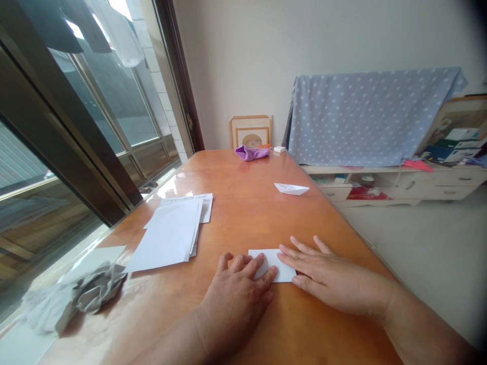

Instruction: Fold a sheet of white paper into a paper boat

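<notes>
A small folded piece of white paper (283, 274) lies flat on the wooden table between my two hands. My left hand (243, 281) rests on its left part, fingers slightly bent and apart, with fingertips pressing on the paper. From the right, my right hand (323, 271) lies flat with spread fingers, its fingertips touching the paper's right part. Both hands cover some of the paper. Farther up the table, near the right edge, sits a folded white paper boat (291, 189).
A stack of white sheets (167, 233) lies to the left on the table (236, 213). Grey crumpled cloth (98, 288) is at the near left. At the far end are a purple cloth (251, 153) and a small white box (279, 149). A white cabinet (422, 187) stands beyond the right edge.
</notes>
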{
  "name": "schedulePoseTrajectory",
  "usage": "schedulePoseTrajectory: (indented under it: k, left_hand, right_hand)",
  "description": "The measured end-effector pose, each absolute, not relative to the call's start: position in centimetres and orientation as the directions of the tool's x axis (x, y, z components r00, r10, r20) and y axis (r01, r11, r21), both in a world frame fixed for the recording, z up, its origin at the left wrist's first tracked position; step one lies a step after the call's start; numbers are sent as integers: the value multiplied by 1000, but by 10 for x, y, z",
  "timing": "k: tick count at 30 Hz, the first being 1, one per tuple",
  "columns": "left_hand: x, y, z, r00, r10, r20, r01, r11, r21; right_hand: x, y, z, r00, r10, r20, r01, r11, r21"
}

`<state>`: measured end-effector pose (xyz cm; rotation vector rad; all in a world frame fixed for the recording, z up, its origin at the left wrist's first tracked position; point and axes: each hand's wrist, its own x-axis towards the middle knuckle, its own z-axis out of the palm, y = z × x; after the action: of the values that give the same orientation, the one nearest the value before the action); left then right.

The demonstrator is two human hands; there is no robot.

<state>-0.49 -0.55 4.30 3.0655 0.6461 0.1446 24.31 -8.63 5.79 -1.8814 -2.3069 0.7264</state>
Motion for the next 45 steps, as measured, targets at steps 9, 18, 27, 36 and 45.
schedulePoseTrajectory:
  k: [9,18,27,36,45]
  left_hand:
    - [-3,-5,50,901,425,84,419,-905,79]
    - [1,-4,48,857,508,87,484,-851,203]
    - [15,7,48,744,667,-26,615,-669,416]
    - [33,-3,45,634,773,-5,731,-596,333]
    - [31,-9,36,628,776,48,730,-609,310]
  right_hand:
    - [239,-84,59,-196,960,-201,918,108,-382]
    - [230,-84,54,-140,984,-108,925,91,-369]
    - [230,-84,54,-145,985,-99,916,95,-390]
    - [229,-86,59,-153,984,-97,913,103,-394]
    - [230,-85,58,-150,983,-107,912,96,-399]
